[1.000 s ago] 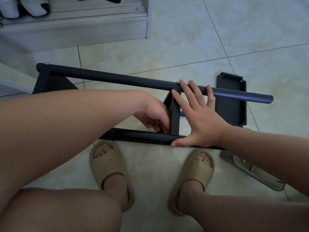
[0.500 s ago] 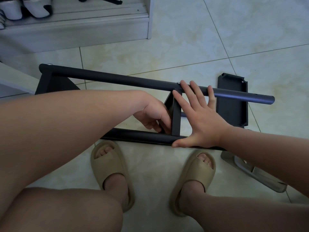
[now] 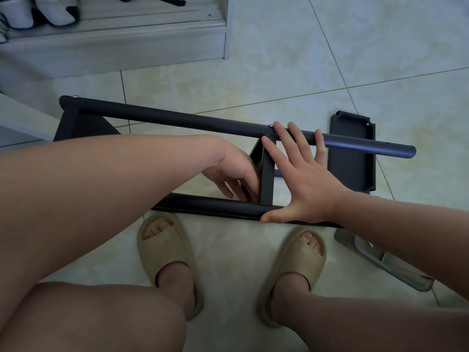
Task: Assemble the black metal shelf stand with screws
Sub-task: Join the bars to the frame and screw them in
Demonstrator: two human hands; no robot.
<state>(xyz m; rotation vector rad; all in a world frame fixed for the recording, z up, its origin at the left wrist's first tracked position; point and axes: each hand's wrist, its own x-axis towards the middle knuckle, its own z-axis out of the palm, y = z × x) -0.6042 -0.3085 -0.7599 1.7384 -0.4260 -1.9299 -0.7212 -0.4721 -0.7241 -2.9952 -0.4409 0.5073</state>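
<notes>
The black stand [image 3: 81, 128] lies on its side on the floor [image 3: 228, 250], under both hands. It looks like stiff painted steel, light enough to shift but smooth, so the round tubes are probably the surest holds. The right hand [image 3: 302, 184] is spread flat, with its thumb on the near tube [image 3: 208, 203] and its fingers on the far tube [image 3: 177, 119]. The left hand [image 3: 236, 174] reaches in beside the cross bar [image 3: 267, 179] with its fingers curled. Whether it holds a screw cannot be told. A loose black plate [image 3: 352, 161] lies just beyond the right hand.

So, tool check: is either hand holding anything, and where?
Right hand flat across both tubes, holds nothing. Left hand curls low on the crosspiece; hold hidden.
</notes>
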